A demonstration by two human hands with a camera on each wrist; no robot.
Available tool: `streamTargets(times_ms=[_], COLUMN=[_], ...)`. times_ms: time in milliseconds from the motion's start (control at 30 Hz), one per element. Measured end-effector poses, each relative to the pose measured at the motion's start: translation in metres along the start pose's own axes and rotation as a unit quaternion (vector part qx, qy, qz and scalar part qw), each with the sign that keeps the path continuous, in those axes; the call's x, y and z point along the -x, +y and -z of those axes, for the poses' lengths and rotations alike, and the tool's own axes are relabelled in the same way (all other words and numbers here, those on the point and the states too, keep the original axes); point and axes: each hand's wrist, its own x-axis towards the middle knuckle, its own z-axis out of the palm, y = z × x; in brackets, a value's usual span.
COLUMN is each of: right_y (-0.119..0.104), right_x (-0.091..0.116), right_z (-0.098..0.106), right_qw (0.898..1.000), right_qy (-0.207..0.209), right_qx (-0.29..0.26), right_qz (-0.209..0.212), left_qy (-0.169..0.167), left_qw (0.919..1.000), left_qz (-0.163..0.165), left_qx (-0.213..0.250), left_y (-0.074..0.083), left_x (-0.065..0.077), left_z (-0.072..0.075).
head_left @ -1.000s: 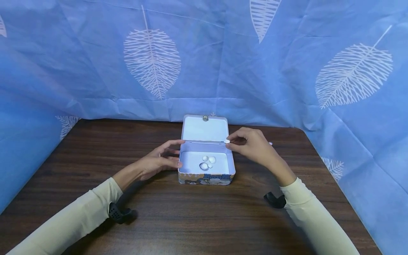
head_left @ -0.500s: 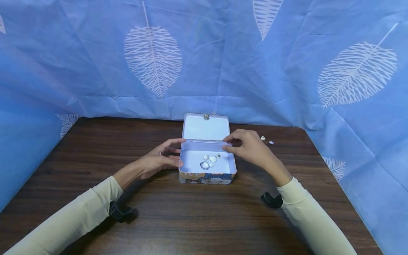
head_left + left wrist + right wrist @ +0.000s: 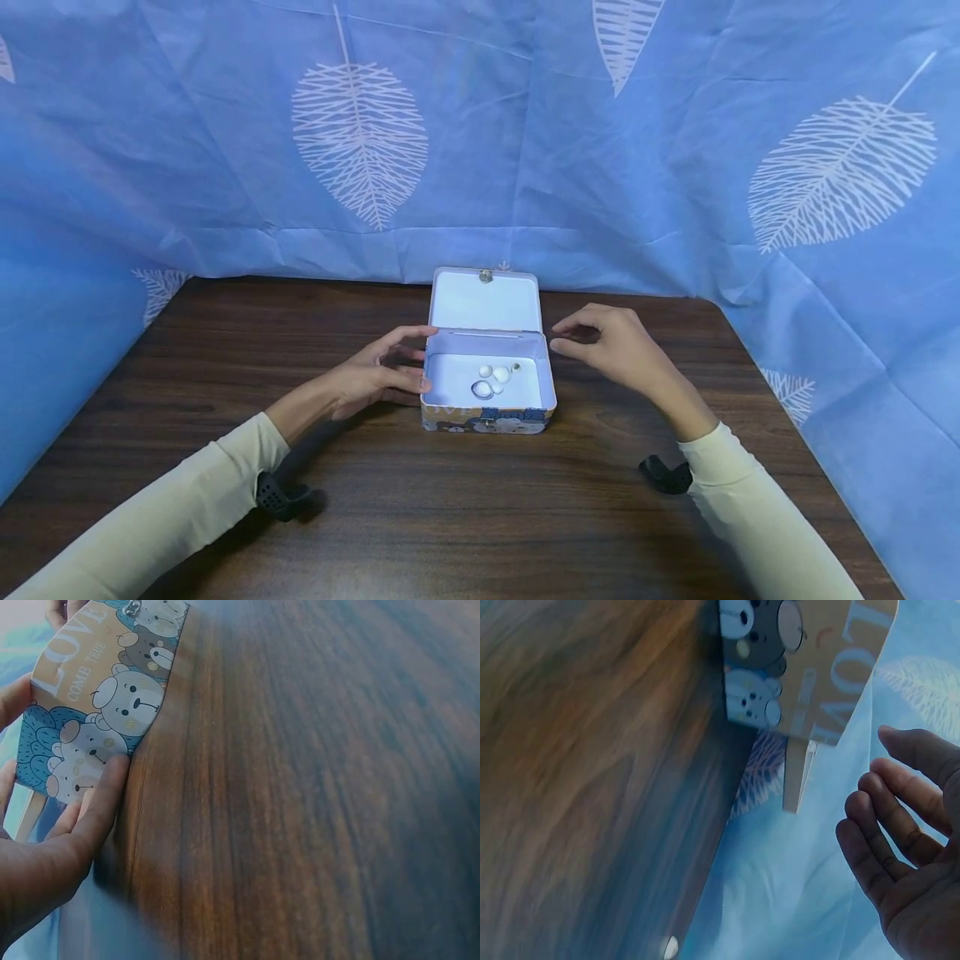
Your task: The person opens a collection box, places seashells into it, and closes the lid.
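A tin box [image 3: 487, 421] with printed bears stands on the table, its lid [image 3: 486, 300] raised at the back. Several small whitish, shell-like pieces [image 3: 501, 375] lie on its white floor; one [image 3: 482, 389] has a dark outline. My left hand [image 3: 360, 379] rests against the box's left side, thumb and fingers spread along it; the left wrist view shows a finger [image 3: 109, 795] touching the printed wall. Just right of the box, my right hand [image 3: 611, 342] hovers with loosely bent fingers. In the right wrist view its fingertips [image 3: 886, 736] hold nothing.
A small white piece [image 3: 671, 947] lies on the table near its edge in the right wrist view. The dark wooden table [image 3: 480, 517] meets a blue leaf-patterned cloth [image 3: 480, 150] behind and at the sides.
My right hand came over the box with a small white piece, let it go inside, and has drawn back to the right. One more piece lies in the box. My left hand stays put.
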Motion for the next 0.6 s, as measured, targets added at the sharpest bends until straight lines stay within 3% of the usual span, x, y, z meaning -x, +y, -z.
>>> streamTargets(times_ms=[300,600], right_y=[0.025,0.062], right_x=[0.013,0.020], right_z=[0.025,0.050], right_qw=[0.999,0.994], right_qy=[0.015,0.015], right_qx=[0.031,0.054], right_qz=[-0.030,-0.093], left_qy=[-0.007,-0.006], left_qw=[0.9998,0.9998], left_qz=[-0.014,-0.009], left_qx=[0.009,0.015], left_y=[-0.003,-0.003], left_x=[-0.001,0.001], left_z=[-0.001,-0.001])
